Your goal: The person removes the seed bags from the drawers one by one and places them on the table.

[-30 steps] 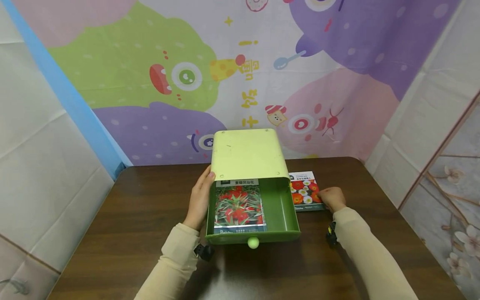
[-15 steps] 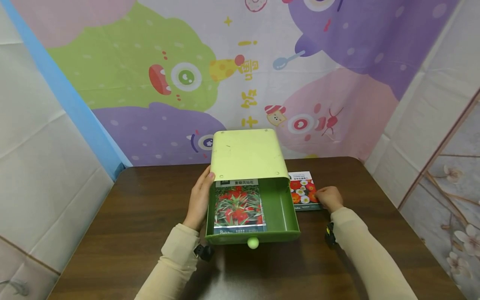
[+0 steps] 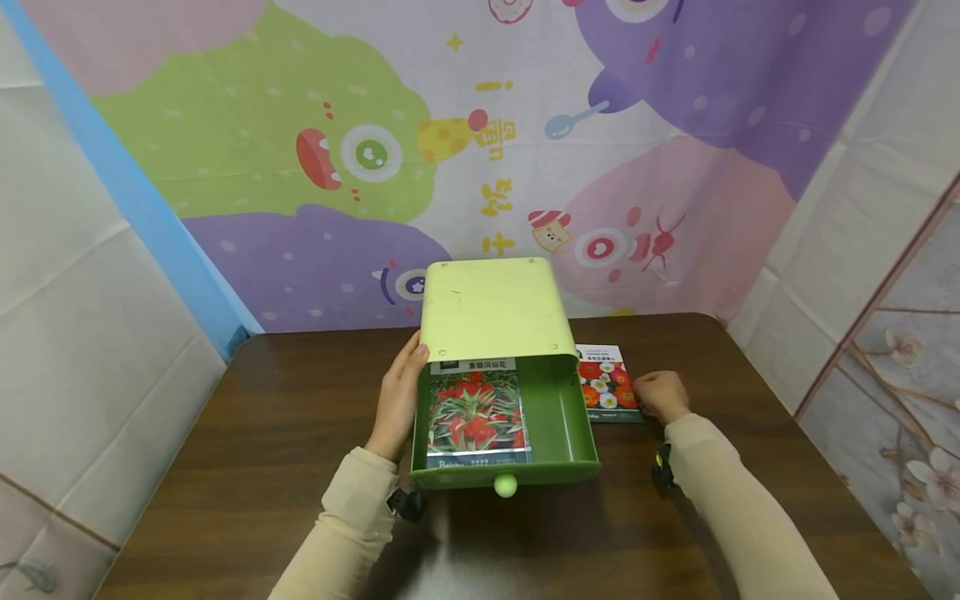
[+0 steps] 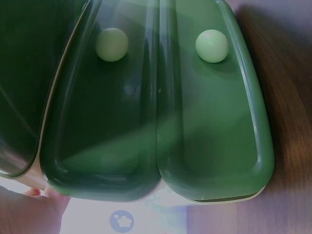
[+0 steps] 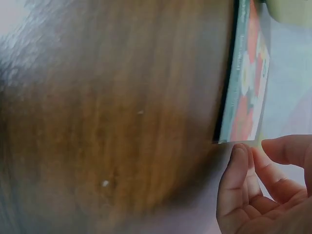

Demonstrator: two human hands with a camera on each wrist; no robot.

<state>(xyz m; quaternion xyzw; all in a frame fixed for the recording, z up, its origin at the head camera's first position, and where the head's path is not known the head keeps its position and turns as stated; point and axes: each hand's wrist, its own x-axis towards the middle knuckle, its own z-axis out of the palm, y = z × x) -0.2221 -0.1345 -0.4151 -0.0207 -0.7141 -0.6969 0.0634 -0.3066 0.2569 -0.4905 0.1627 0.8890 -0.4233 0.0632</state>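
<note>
A light-green cabinet (image 3: 495, 308) stands with its green top drawer (image 3: 558, 417) pulled out. In the drawer's left part lies a seed packet (image 3: 476, 412) with red flowers. Against the cabinet's left side rests my left hand (image 3: 397, 400), its fingers looking straight, thumb near the front rim; the rest of the fingers are partly hidden. A poppy seed packet (image 3: 609, 387), thick like a stack, lies to the right on the table, partly behind the cabinet. My right hand (image 3: 662, 396) is at its right end; in the right wrist view the bent fingertips (image 5: 239, 151) and thumb stand apart beside the packet's corner.
Below the pulled-out drawer, the left wrist view shows two closed green drawers (image 4: 214, 122) with round knobs (image 4: 212, 46). Everything stands on a brown wooden table (image 3: 285, 467). A cartoon-printed cloth (image 3: 480, 167) hangs directly behind.
The poppy packet and my right hand shifted slightly left between the first two frames; now the hand is slightly farther right. The left hand, cabinet and drawer show no visible change.
</note>
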